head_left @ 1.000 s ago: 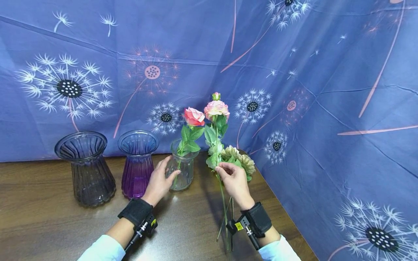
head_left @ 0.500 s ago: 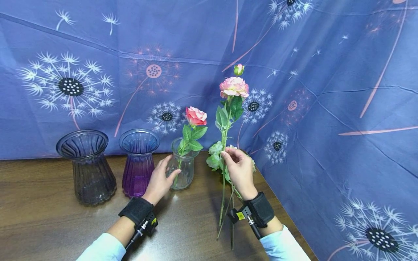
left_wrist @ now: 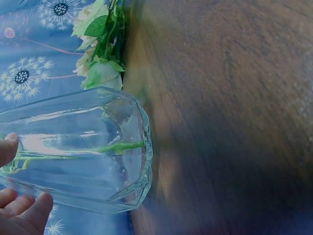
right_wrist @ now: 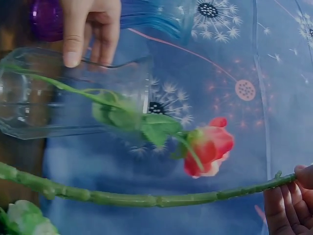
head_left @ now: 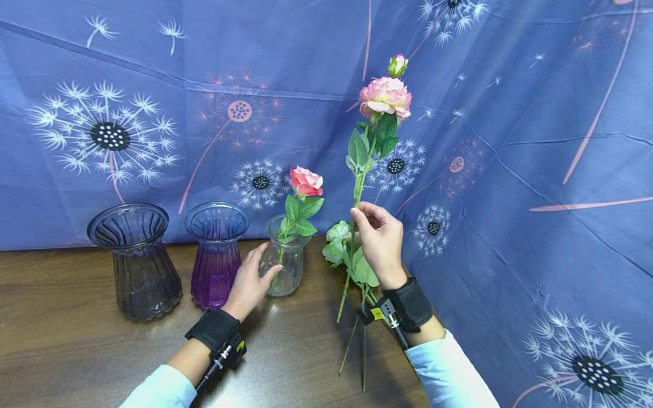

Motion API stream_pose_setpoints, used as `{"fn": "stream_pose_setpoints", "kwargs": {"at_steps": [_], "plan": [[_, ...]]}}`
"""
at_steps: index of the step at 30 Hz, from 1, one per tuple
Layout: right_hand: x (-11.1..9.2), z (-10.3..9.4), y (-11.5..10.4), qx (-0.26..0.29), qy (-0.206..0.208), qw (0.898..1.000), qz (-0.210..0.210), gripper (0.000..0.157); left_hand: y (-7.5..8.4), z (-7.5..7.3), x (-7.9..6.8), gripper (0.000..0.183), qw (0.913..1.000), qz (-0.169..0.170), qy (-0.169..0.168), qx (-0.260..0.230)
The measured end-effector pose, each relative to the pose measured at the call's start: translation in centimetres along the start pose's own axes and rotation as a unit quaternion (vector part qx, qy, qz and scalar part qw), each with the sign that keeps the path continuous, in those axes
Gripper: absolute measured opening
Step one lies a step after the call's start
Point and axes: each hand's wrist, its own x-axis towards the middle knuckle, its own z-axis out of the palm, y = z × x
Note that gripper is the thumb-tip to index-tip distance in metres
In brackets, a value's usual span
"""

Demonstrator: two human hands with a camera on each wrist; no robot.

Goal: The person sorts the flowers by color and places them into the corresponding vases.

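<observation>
My right hand [head_left: 380, 241] pinches the green stem [right_wrist: 156, 200] of a pale pink peony-like flower [head_left: 385, 97] with a bud above it. The stem leans right, its lower end above the table. My left hand [head_left: 250, 283] holds the clear glass vase [head_left: 289, 272] from its left side, thumb in front and fingers partly hidden behind the glass. Standing in that vase is a red-pink rose [head_left: 306, 181] with green leaves; its stem shows through the glass in the left wrist view. Beneath my right hand lie more flowers with pale green heads [head_left: 335, 243], partly hidden.
Left of the clear vase stand a purple-blue glass vase [head_left: 216, 260] and a larger dark grey glass vase [head_left: 140, 266]. Loose stems [head_left: 363, 351] lie on the wooden table [head_left: 285, 362]. A blue dandelion-print cloth [head_left: 316, 68] hangs behind and to the right.
My right hand has risen and moved slightly right, lifting the pale pink flower and its stem away from the other flowers. My left hand and the clear vase have stayed in place.
</observation>
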Motion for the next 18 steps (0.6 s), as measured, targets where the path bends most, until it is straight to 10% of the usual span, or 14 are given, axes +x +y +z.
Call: {"fn": "stream_pose_setpoints", "kwargs": {"at_steps": [18], "plan": [[4.2,1.3,-4.2,0.076,0.046,0.993,-0.084,0.019,-0.2,0.0,0.0,0.063,1.0000,0.005,0.004,0.004]]}}
